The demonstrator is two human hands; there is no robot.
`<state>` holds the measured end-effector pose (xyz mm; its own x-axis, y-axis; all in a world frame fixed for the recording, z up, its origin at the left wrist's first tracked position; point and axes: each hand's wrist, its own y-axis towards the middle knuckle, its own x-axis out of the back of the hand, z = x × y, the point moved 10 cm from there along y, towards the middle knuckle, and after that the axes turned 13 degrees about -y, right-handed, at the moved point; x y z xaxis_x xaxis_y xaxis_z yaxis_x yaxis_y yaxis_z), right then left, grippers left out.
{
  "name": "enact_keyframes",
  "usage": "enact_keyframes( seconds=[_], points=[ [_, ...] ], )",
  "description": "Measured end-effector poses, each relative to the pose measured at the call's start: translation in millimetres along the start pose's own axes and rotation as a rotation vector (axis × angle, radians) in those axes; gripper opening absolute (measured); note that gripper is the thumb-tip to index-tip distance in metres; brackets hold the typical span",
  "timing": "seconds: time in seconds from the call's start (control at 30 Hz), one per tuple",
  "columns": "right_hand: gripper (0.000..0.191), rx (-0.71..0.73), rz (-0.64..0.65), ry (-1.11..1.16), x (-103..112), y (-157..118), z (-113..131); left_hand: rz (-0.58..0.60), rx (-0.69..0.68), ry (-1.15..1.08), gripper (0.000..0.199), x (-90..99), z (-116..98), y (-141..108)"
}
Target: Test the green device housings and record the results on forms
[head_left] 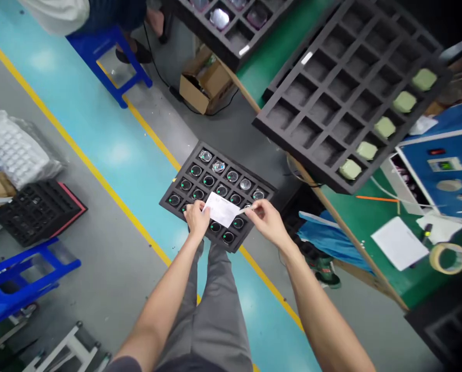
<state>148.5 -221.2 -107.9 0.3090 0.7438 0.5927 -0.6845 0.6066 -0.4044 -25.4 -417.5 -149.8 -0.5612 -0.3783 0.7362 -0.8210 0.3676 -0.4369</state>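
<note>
Over the black tray (176, 210), our white paper (222, 208) sits between our left hand (197, 218), pinching its left edge, and our right hand (267, 222), pinching perhaps a thin strip (243, 210).

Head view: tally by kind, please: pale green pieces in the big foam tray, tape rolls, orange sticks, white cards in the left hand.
Pale green pieces: 5
Tape roll: 1
Orange stick: 1
White card in left hand: 1
Total: 8
</note>
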Motion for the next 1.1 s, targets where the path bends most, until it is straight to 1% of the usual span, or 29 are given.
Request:
enact_keyframes(
  seconds=[0.07, 0.13, 0.2, 0.27, 0.33, 0.47, 0.6, 0.77, 0.97, 1.1],
  points=[
    [0.027, 0.095, 0.056, -0.071, -21.1, 28.4, 5.1, 0.007, -0.004, -0.014, 0.006, -0.2, 1.3, 1.7],
    [0.024, 0.154, 0.117, -0.118, -42.4, 50.5, 5.2, 0.009, -0.022, -0.024, 0.007, -0.5, 1.2, 2.1],
    [0.023, 0.177, 0.175, -0.148, -59.8, 64.7, 1.9, 0.017, -0.041, -0.03, 0.007, -1.4, 0.9, 1.7],
    [0.023, 0.19, 0.208, -0.183, -69.7, 71.9, -1.1, 0.041, -0.05, -0.029, 0.007, -3.1, 1.3, 1.5],
    [0.023, 0.201, 0.216, -0.211, -72.6, 74.3, -2.3, 0.072, -0.06, -0.019, 0.008, -5.0, 1.2, 2.1],
    [0.023, 0.199, 0.208, -0.243, -70.5, 74.1, -3.9, 0.111, -0.081, -0.01, 0.01, -5.7, -0.4, 4.4],
    [0.024, 0.172, 0.219, -0.283, -72.9, 73.6, -7.1, 0.111, -0.074, 0.005, 0.009, -5.2, 0.1, 5.6],
    [0.028, 0.112, 0.189, -0.348, -72.8, 72.9, -9.6, 0.112, -0.095, 0.028, 0.008, -5.4, -1.8, 5.0],
    [0.034, 0.07, 0.162, -0.46, -73.5, 70.2, -7.6, 0.126, -0.096, 0.038, 0.007, -5.2, -1.9, 4.9],
    [0.034, 0.068, 0.143, -0.497, -73.3, 68.7, -4.4, 0.112, -0.107, 0.04, 0.007, -4.6, -2.1, 4.6]
  ],
)
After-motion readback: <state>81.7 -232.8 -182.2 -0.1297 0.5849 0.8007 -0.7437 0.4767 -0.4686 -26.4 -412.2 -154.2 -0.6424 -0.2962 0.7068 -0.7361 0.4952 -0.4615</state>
